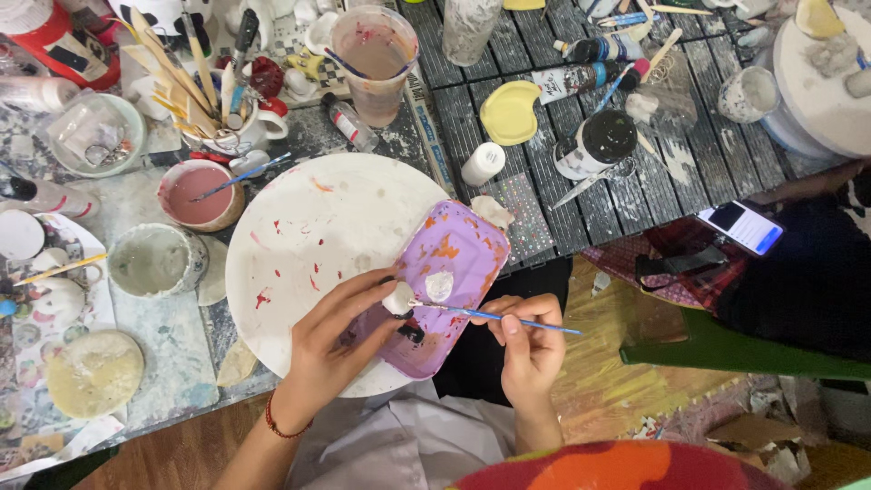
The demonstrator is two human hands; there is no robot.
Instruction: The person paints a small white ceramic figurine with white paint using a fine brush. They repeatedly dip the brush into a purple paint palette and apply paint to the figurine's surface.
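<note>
We are pinching a small white piece (397, 298) in our left hand (340, 338) over the purple tray (445, 281) (paint-smeared); our right hand (529, 349), beside the tray, is gripping a blue paintbrush (494, 317).

Round board (299, 227) at the table's (172, 318) near edge, with a tray (454, 263) on its right side overhanging the edge. Two bowls (195, 195) (156, 261) lie left of the board; a cup (374, 59) stands behind it; a phone (742, 227) lies far right.
</note>
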